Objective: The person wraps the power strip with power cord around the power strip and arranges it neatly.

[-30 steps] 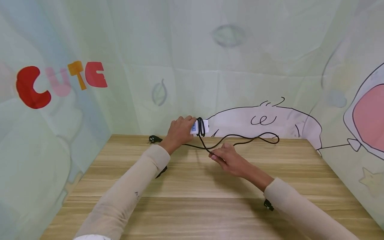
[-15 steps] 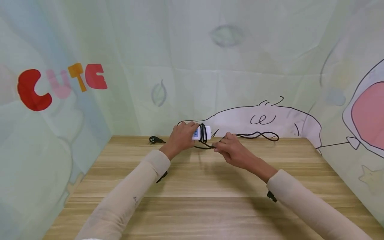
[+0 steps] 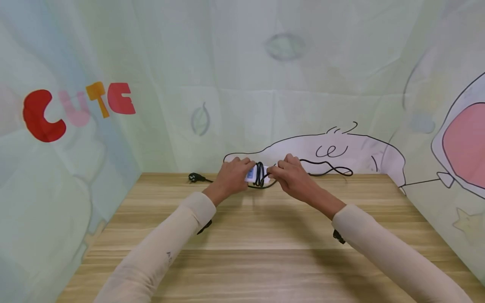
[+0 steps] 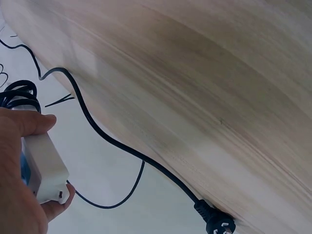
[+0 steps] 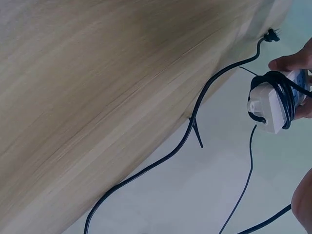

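My left hand (image 3: pixel 232 176) grips one end of a small white power strip (image 4: pixel 48 158) with blue socket faces, held up near the back of the table. Several turns of black cord (image 5: pixel 284 97) are wound round its other end. Just right of the strip, my right hand (image 3: pixel 293 176) pinches the cord between thumb and fingers, close to the windings. In the right wrist view only a bit of that right hand (image 5: pixel 304 202) shows at the edge. The cord's black plug (image 3: pixel 195 177) lies on the table left of my left hand.
Loose cord (image 3: pixel 333 168) trails in a narrow loop to the right along the table's back edge. A printed fabric backdrop (image 3: pixel 242 105) rises behind and at both sides. The wood-grain tabletop (image 3: pixel 257 235) extends toward me beneath both forearms.
My right hand has risen from below the strip to beside its right end, carrying the cord. The strip has shifted slightly down and right with my left hand.
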The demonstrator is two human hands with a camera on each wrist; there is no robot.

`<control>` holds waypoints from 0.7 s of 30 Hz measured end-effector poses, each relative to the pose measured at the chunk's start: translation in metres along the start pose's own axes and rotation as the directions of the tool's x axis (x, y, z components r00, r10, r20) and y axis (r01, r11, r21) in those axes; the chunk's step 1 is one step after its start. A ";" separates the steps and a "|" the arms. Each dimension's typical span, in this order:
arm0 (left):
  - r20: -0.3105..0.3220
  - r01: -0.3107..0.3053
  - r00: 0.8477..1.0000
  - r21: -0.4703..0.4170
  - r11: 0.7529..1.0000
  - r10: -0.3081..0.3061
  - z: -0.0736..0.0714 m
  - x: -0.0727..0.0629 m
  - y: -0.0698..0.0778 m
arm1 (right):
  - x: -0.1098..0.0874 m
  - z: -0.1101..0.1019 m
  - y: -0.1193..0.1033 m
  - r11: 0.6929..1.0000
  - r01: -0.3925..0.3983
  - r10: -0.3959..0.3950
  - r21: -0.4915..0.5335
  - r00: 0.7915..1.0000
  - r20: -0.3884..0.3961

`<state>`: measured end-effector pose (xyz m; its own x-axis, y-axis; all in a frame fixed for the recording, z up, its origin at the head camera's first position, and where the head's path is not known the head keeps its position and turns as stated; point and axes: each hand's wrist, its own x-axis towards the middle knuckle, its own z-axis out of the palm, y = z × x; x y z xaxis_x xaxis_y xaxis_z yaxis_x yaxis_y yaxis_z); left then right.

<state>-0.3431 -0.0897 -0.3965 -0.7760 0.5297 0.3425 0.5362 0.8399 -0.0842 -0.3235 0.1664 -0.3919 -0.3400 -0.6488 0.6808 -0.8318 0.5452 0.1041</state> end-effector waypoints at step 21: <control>0.122 -0.055 0.990 -0.130 0.990 0.071 -0.003 -0.004 0.013 | 0.024 0.008 -0.001 0.991 -0.132 0.132 0.008 0.991 0.003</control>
<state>-0.3323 -0.0814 -0.3956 -0.7703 0.5988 0.2194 0.6170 0.7867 0.0191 -0.3340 0.1461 -0.3817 -0.4479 -0.5729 0.6864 -0.7832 0.6217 0.0077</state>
